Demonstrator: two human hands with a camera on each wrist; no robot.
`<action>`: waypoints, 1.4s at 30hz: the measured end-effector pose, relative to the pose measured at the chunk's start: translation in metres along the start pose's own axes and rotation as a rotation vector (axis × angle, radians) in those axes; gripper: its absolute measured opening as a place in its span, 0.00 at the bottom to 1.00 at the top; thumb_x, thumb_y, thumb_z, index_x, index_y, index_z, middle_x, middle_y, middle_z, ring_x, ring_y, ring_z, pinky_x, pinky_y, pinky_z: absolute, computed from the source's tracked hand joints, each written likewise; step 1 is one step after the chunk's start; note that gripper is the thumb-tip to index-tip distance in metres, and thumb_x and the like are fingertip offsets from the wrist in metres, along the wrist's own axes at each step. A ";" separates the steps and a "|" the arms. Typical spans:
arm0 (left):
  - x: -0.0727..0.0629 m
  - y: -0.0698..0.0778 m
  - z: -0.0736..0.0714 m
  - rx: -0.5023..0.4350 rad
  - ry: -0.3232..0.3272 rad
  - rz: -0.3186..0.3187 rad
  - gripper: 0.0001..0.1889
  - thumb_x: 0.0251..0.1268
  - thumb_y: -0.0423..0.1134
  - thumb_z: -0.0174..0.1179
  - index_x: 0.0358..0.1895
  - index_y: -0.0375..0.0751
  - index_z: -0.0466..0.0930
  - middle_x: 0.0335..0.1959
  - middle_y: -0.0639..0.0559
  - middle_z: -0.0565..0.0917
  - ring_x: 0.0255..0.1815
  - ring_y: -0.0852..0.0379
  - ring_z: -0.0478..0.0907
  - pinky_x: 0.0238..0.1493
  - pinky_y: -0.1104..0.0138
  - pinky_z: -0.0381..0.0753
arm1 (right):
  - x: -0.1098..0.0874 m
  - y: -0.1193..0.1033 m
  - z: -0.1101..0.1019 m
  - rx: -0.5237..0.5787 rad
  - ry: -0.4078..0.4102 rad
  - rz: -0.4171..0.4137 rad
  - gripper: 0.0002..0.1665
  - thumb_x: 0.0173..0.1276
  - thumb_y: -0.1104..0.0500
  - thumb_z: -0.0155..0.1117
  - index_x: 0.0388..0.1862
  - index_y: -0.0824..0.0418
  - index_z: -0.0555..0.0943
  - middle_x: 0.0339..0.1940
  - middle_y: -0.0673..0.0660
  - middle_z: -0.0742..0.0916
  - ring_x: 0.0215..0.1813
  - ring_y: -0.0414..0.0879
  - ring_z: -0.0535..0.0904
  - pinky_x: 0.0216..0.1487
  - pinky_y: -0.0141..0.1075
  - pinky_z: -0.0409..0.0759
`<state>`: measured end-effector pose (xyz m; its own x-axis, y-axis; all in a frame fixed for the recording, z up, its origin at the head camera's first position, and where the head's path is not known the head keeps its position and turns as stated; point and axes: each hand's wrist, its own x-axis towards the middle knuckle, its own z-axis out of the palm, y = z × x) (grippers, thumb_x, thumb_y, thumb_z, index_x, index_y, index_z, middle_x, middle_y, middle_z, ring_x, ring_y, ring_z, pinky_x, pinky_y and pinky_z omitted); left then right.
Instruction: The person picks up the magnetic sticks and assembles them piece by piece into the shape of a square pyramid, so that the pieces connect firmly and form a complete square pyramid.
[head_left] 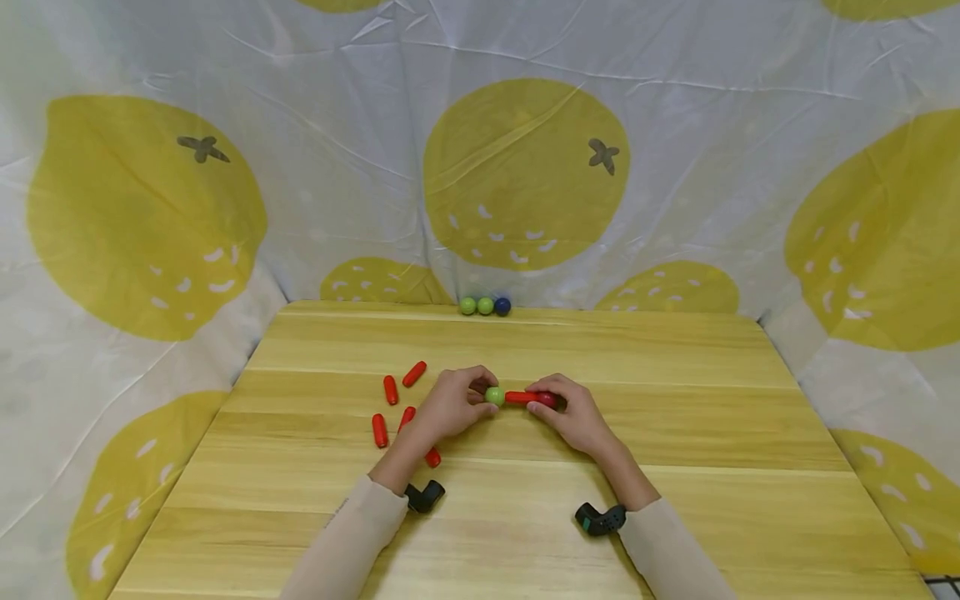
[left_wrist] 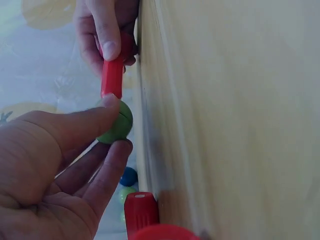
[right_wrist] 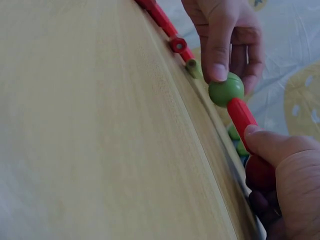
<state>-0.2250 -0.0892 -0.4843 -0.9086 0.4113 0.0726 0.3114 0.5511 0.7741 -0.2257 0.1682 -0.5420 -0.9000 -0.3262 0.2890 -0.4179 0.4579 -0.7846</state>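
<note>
Between thumb and fingers my left hand (head_left: 455,405) pinches a green ball (head_left: 494,396), also plain in the left wrist view. My right hand (head_left: 573,412) grips a red rod (head_left: 519,397) with a dark red ball (head_left: 547,400) at its right end. The thumb lies along the rod (right_wrist: 242,116) in the right wrist view, and fingers partly cover the red ball. The rod's free end meets the green ball (right_wrist: 226,90), the three pieces lying in one line just above the table.
Several loose red rods (head_left: 380,431) lie left of and beside my left forearm on the wooden table (head_left: 712,400). Two green balls (head_left: 477,306) and a blue ball (head_left: 502,307) sit in a row at the back edge, against a lemon-print cloth (head_left: 360,167).
</note>
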 end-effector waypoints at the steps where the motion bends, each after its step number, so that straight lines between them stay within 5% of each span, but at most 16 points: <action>1: 0.000 0.000 0.001 0.003 -0.003 -0.001 0.14 0.60 0.32 0.75 0.48 0.43 0.84 0.44 0.51 0.88 0.50 0.53 0.87 0.54 0.61 0.88 | 0.000 0.000 0.000 0.005 -0.005 0.009 0.12 0.69 0.51 0.74 0.51 0.47 0.88 0.51 0.47 0.88 0.55 0.45 0.83 0.59 0.39 0.82; 6: -0.001 0.000 0.003 0.019 -0.017 0.000 0.14 0.62 0.33 0.73 0.50 0.43 0.83 0.45 0.51 0.88 0.51 0.53 0.87 0.55 0.61 0.87 | -0.001 -0.002 0.000 0.019 -0.038 0.043 0.13 0.70 0.50 0.72 0.52 0.46 0.88 0.52 0.47 0.89 0.53 0.44 0.83 0.55 0.37 0.82; 14: 0.002 0.001 0.007 -0.005 -0.088 0.059 0.15 0.68 0.31 0.68 0.56 0.40 0.82 0.54 0.47 0.85 0.58 0.50 0.85 0.58 0.61 0.86 | 0.000 -0.010 -0.002 0.094 -0.159 0.085 0.17 0.74 0.48 0.68 0.58 0.51 0.85 0.41 0.47 0.89 0.37 0.42 0.84 0.37 0.33 0.83; 24: 0.002 0.002 0.015 -0.033 -0.076 0.120 0.16 0.68 0.31 0.68 0.58 0.42 0.84 0.55 0.49 0.84 0.59 0.52 0.84 0.59 0.66 0.85 | -0.001 -0.018 -0.002 0.165 -0.214 0.113 0.29 0.74 0.51 0.69 0.72 0.52 0.76 0.62 0.56 0.85 0.38 0.44 0.86 0.37 0.32 0.83; 30: 0.001 0.004 0.018 -0.132 -0.097 0.053 0.13 0.66 0.33 0.71 0.52 0.43 0.86 0.52 0.51 0.87 0.55 0.55 0.87 0.56 0.68 0.86 | -0.003 -0.017 -0.001 0.182 -0.213 0.121 0.24 0.73 0.55 0.69 0.67 0.55 0.81 0.44 0.56 0.90 0.37 0.43 0.86 0.37 0.31 0.82; 34: 0.001 0.003 0.012 -0.110 -0.070 0.038 0.12 0.66 0.35 0.72 0.51 0.42 0.86 0.49 0.49 0.88 0.52 0.55 0.87 0.53 0.68 0.87 | -0.002 -0.015 -0.001 0.190 -0.196 0.124 0.20 0.72 0.54 0.71 0.61 0.53 0.84 0.38 0.54 0.91 0.36 0.43 0.86 0.37 0.32 0.82; 42: -0.001 -0.008 -0.024 0.031 0.062 0.021 0.09 0.68 0.35 0.69 0.49 0.39 0.89 0.44 0.49 0.90 0.45 0.55 0.88 0.50 0.62 0.88 | -0.002 -0.015 0.001 0.242 -0.123 0.140 0.18 0.70 0.60 0.71 0.57 0.61 0.80 0.47 0.60 0.88 0.36 0.41 0.84 0.39 0.29 0.81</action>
<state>-0.2337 -0.1113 -0.4759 -0.9171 0.3776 0.1279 0.3379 0.5659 0.7520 -0.2175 0.1610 -0.5314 -0.9189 -0.3783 0.1116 -0.2359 0.3001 -0.9243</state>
